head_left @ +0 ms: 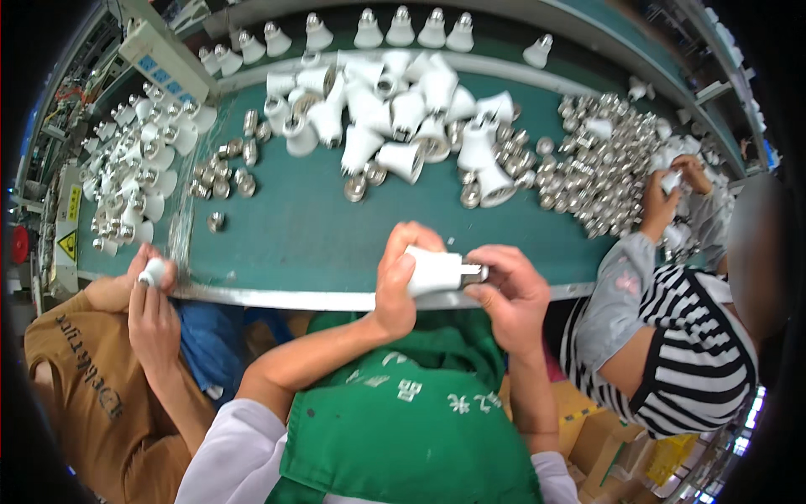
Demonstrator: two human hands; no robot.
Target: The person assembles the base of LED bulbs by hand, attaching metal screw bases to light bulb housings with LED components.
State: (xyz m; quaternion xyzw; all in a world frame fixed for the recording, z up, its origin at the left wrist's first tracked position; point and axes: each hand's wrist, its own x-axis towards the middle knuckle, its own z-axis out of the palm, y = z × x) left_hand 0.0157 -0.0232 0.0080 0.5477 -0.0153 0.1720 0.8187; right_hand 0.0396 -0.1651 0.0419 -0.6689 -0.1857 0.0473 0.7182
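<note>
Just above the table's front edge, my left hand [398,284] is wrapped round a white plastic bulb housing [434,271], which lies sideways with its narrow end to the right. My right hand [514,296] pinches a silvery metal screw cap [475,273] at that narrow end, thumb below and fingers above. The cap meets the housing; whether it is fully seated, I cannot tell. Beyond my hands lies a heap of white bulb housings [367,107] on the green table [311,223]. A large pile of loose metal caps [600,181] spreads to the right.
Capped housings stand on the left of the table [155,155] and along the back ledge [368,29]. A few loose caps [217,221] lie left of centre. Co-workers on the left [109,378] and right [688,353] handle bulb parts. A power strip box [164,63] stands back left.
</note>
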